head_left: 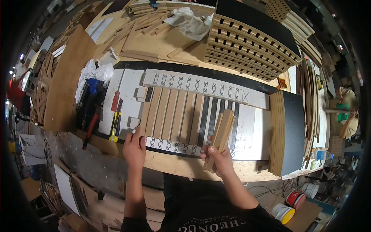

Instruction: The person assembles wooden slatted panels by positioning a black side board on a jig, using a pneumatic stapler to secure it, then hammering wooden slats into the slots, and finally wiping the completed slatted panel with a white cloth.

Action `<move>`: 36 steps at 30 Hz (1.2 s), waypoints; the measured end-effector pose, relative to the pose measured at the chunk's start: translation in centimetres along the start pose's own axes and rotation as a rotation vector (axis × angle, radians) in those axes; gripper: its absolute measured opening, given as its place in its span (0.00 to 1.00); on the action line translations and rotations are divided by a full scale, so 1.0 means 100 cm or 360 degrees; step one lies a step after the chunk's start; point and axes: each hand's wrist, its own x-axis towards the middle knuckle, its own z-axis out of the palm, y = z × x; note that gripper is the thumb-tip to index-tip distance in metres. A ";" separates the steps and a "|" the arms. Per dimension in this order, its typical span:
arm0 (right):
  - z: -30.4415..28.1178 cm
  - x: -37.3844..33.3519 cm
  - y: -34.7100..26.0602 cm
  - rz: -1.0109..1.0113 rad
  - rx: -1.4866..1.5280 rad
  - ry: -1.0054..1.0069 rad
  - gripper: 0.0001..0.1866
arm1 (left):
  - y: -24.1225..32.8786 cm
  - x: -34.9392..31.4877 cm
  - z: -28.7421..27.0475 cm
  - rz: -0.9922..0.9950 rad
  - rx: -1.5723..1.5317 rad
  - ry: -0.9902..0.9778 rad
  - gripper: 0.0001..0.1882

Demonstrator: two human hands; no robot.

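The right hand (218, 156) is clenched around a bundle of wooden slats (221, 135), held tilted over the near edge of the surface (177, 164). The left hand (134, 145) rests with loosely curled fingers at the near left corner of a row of slats (170, 116) laid side by side between two marked white strips (201, 86). Farther left lie screwdrivers (115, 116) and a crumpled cloth (96, 71); a slatted panel (251, 46) sits at the far right.
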 end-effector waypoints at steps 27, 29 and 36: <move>-0.012 -0.010 -0.011 -0.0028 0.0015 0.0063 0.28 | -0.005 0.073 0.029 0.0089 0.0104 0.0156 0.11; -0.011 -0.008 -0.013 -0.0023 0.0010 0.0077 0.28 | -0.011 0.072 0.030 0.0329 0.0044 0.0124 0.09; -0.008 -0.001 -0.013 -0.0021 0.0004 0.0070 0.27 | -0.004 0.090 0.045 0.0076 0.0159 0.0085 0.10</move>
